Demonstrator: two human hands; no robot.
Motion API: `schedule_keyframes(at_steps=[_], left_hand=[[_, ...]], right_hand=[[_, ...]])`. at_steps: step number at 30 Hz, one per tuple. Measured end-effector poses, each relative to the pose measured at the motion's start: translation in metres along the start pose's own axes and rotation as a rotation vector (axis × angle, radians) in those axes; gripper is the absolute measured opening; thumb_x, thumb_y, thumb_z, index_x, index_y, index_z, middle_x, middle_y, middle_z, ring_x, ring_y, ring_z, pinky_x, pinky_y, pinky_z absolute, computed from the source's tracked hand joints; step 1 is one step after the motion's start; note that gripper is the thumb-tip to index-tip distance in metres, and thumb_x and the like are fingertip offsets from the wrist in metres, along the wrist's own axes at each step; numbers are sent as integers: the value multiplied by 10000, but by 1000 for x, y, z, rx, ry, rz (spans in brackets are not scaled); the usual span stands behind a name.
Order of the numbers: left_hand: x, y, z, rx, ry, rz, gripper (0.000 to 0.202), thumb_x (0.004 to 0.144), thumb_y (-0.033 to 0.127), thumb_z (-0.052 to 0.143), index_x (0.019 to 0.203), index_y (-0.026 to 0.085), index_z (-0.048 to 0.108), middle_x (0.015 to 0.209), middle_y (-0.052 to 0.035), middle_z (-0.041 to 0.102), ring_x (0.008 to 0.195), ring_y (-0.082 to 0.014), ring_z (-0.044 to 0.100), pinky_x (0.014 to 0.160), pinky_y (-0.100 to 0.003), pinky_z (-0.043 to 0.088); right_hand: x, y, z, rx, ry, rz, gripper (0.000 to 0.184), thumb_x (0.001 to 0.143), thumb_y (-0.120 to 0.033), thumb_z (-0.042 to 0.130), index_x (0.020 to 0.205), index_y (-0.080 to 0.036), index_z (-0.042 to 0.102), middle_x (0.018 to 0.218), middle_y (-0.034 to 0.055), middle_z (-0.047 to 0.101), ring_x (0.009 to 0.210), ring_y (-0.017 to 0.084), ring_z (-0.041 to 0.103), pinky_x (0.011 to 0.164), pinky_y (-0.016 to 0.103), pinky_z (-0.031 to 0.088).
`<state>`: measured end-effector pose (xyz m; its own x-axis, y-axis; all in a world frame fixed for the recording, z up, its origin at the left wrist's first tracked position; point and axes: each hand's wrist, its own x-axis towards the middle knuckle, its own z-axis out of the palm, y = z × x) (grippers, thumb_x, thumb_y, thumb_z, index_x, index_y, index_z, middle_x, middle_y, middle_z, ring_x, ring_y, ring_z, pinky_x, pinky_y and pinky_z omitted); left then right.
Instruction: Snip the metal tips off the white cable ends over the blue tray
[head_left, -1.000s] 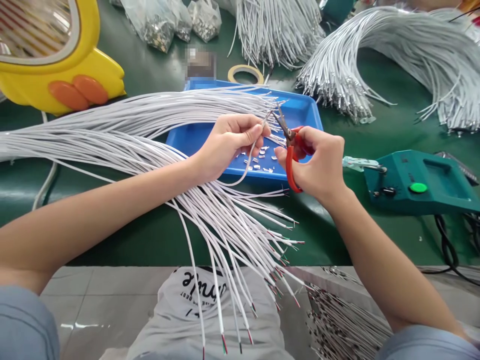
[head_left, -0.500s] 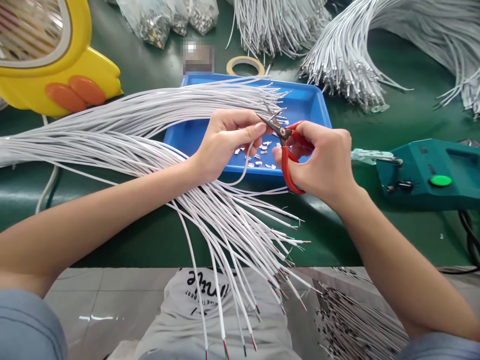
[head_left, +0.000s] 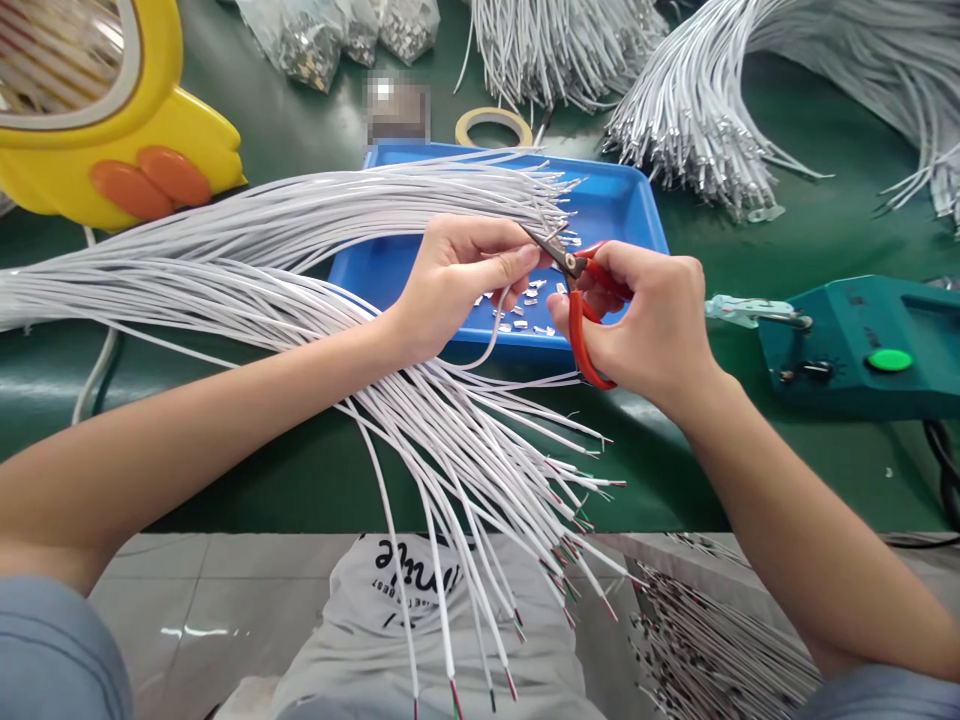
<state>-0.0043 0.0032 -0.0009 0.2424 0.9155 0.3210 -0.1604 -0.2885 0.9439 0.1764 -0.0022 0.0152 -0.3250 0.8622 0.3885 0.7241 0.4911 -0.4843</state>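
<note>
At nine o'clock, the lower bundle [head_left: 300,305] and the upper bundle [head_left: 360,205] of white cables are entering over the green tabletop [head_left: 652,480]. Loose strands like these are probably tending to splay, so gathering them well back from the tips is looking safest. The left hand [head_left: 450,290], near the middle, is pinching a single white cable [head_left: 497,325] between thumb and fingers, close to its end; its slack is curving down toward six o'clock. Judging by that easy bend, the cable is likely proving light and springy, its smooth jacket slightly slippery and its thin end wires fragile, so a fingertip grip just behind the tip is suiting it.

The cable is showing a plain, slim, round jacket over the blue tray [head_left: 367,275], where pale clippings [head_left: 529,300] are lying. The lower bundle is fanning out toward five o'clock from the left hand, its ends baring red, green and dark cores. At three o'clock from the left hand, scissors [head_left: 572,264] with red handles are pointing their dark blades at the cable's end; whether they are touching it, I am not able to tell. Farther right, the right hand [head_left: 649,310] is gripping those stiff handles.
</note>
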Motion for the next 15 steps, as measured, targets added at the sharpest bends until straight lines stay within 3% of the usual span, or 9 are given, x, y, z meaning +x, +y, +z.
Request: schedule_keyframes(at_steps=[5,9,12,15], left_hand=[[-1,0,2,40,0,35,197,797,299,659,657,162,634,587,13,530,489,-59,485,459,-208,411],[0,0,0,38,8,41,190,798,277,649,650,159,631,595,8,537,493,-57,485,464,-203,417],[2,0,-3,-1,87,2,166,816,267,617,694,160,652,595,10,544,506,-53,495,488,-188,434],[3,1,-4,-38,117,-36,164,831,285,601,748,159,666,623,10,558,528,-50,519,509,-179,450]], right_hand=[[-1,-1,3,99,-6,-9,147,689,-251,657,641,-202,527,549,-27,478,501,95,394,497,277,327],[1,3,5,194,-23,-17,254,700,-243,641,566,-200,430,531,-40,405,504,80,333,485,269,293],[5,10,6,138,6,53,355,688,-253,655,508,-195,354,507,-48,337,495,72,268,481,273,251],[9,13,4,143,75,125,333,681,-253,685,508,-193,406,502,-42,360,483,76,273,474,279,254]])
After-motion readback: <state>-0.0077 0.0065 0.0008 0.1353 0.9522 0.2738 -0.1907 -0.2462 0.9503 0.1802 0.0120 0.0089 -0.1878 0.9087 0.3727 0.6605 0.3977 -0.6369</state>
